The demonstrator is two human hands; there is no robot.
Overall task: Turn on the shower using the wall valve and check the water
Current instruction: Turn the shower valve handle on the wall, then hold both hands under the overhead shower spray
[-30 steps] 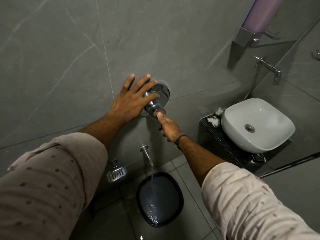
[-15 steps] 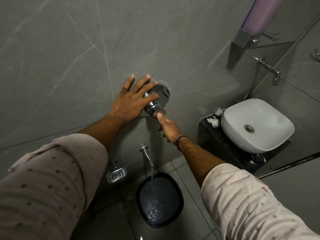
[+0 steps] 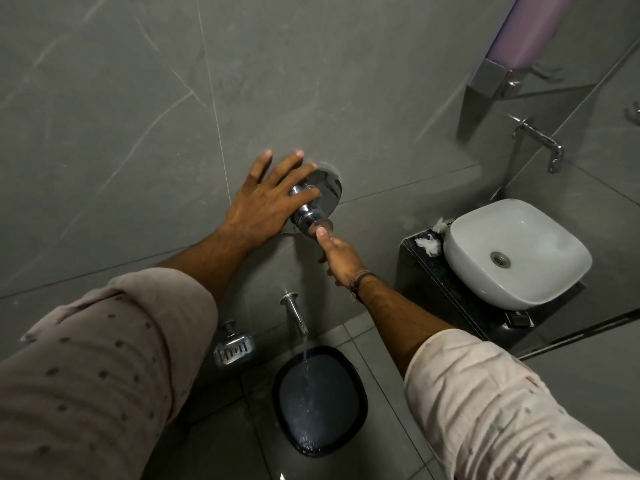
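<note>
The round chrome wall valve (image 3: 317,199) stuck out of the grey tile wall (image 3: 138,98) between both hands, left hand (image 3: 265,202) splayed open over its body, right hand (image 3: 341,258) below, thumb pressed on the knob's end, fingers unclamped, water ran from the chrome spout (image 3: 296,313).

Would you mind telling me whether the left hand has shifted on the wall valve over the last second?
No. The left hand stays spread over the wall valve, fingertips at the same spot beside the vertical tile joint, and the right hand still touches the valve's end.
</note>
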